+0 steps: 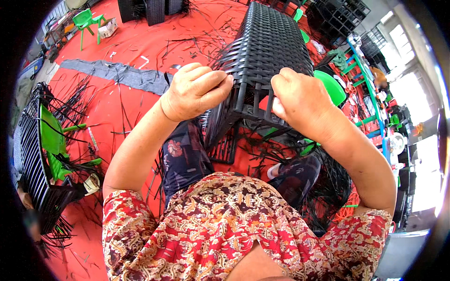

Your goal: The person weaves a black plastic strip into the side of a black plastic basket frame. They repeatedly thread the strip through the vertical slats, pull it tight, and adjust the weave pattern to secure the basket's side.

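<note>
Before me stands a black frame (274, 37) with flat black strips woven over its top and upper side. Bare upright bars show at its near lower end. My left hand (194, 91) is closed, thumb pressed to the curled fingers, at the left edge of the weave. Anything in its grip is hidden or too thin to make out. At the right edge, close by the bare bars, my right hand (301, 99) is also closed with its back toward me. Its fingers are mostly covered, so what they hold does not show.
Loose black strips (255, 159) lie under the frame on the red floor (133, 110). A green chair (52, 131) and a half-woven black frame (28, 145) stand at left. A grey cloth strip (115, 75) crosses the floor. Behind my right hand is a green seat (332, 86).
</note>
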### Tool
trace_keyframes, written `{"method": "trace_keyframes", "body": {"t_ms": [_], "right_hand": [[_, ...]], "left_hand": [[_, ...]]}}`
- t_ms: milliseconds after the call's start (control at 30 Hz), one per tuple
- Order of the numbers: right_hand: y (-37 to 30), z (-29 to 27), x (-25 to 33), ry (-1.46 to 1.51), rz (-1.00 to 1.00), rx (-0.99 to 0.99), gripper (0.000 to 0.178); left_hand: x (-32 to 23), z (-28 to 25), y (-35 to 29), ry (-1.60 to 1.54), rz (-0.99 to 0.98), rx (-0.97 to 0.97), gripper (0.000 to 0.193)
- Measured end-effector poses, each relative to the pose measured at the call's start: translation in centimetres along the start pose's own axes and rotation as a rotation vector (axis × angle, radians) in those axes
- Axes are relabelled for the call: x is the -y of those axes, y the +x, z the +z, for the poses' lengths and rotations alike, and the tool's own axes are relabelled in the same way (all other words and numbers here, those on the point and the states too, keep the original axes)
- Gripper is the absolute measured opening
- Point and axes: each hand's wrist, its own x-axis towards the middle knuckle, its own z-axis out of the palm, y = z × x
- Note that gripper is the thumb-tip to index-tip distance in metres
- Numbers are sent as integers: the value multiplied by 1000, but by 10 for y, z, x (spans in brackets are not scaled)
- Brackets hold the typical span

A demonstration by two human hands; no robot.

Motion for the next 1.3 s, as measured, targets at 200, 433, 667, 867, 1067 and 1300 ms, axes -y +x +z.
{"method": "trace_keyframes", "body": {"t_ms": [200, 433, 667, 867, 1067, 1300], "right_hand": [[-8, 4, 0, -46, -179, -52, 13], [-43, -44, -37, 649, 344, -258, 8], [-96, -31, -48, 764, 535, -93, 12], [-91, -4, -44, 813, 424, -53, 14], [-76, -12, -45, 793, 473, 103, 13], [-69, -16, -53, 491, 337, 269, 15]], "left_hand": [[3, -1, -9, -18, 7, -13, 27], [27, -38, -63, 111, -148, 38, 30], [21, -45, -107, 65, -334, 169, 37], [12, -39, -107, 137, -355, 204, 35], [9, -39, -100, 141, -389, 196, 33], [12, -30, -107, 103, -423, 113, 33]]}}
